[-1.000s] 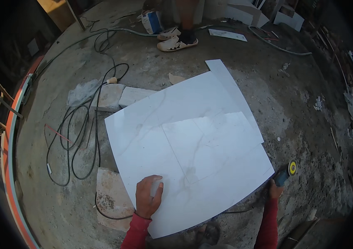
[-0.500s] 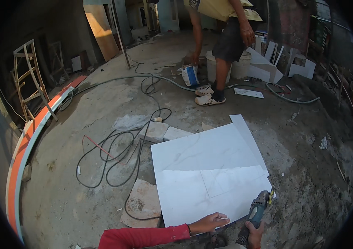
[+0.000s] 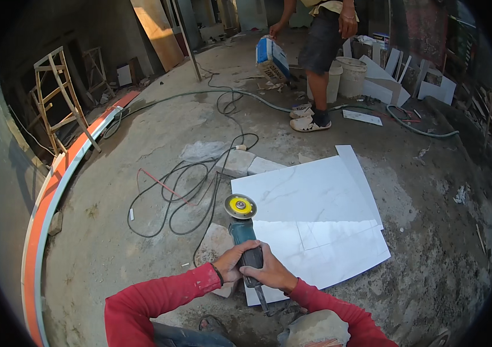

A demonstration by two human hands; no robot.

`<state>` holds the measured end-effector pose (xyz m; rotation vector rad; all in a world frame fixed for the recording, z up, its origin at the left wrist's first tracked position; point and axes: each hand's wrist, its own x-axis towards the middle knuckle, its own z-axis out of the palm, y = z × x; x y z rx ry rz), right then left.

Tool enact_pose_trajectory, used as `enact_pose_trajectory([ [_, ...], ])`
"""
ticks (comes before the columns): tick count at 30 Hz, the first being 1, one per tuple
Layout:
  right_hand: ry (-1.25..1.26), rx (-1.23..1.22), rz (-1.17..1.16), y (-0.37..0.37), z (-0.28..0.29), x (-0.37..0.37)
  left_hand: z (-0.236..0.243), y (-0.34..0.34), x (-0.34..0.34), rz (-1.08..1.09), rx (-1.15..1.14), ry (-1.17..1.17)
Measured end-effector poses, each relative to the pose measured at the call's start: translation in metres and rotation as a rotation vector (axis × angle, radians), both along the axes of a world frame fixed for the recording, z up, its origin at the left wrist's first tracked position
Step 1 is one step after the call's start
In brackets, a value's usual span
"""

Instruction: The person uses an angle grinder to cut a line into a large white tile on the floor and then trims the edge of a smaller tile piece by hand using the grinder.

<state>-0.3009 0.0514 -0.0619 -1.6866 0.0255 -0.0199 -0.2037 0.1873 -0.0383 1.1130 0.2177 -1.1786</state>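
My left hand (image 3: 230, 263) and my right hand (image 3: 270, 274) are both closed round the dark handle of a teal angle grinder (image 3: 242, 231), low in the middle of the picture. Its yellow-centred disc (image 3: 240, 206) points forward, tilted face up. Behind and right of the grinder lie white marble-patterned tiles (image 3: 321, 185), with thin lines on the front one and a narrow strip at the right. Pale stone blocks (image 3: 234, 165) lie at their back edge, and a stained slab (image 3: 208, 243) is partly hidden by the grinder and my left hand.
A co-worker (image 3: 327, 46) stands beyond, lifting a blue-and-white bag (image 3: 268, 55) beside two buckets (image 3: 350, 75). Coiled cables (image 3: 171, 202) lie at left, near an orange-striped board (image 3: 43, 220) and a wooden frame (image 3: 55, 101). Tile offcuts (image 3: 437, 89) lean at back right.
The grinder has moved from the right to the middle and turned forward; my left hand has left the tile to join my right on it. The view has lifted; the co-worker has raised the bag.
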Motion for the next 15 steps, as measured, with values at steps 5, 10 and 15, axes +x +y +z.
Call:
enact_pose_trajectory([
  [5,0.08,0.076,0.417,-0.05,0.036,0.039,0.059,0.09,0.014,0.313,-0.012,0.19],
  [10,0.292,-0.167,-0.136,-0.193,0.058,0.111,0.106,0.169,0.0,0.604,0.033,-0.131],
  [15,0.165,-0.225,-0.583,-0.316,0.12,0.164,0.116,0.213,-0.04,0.897,-0.319,-0.336],
])
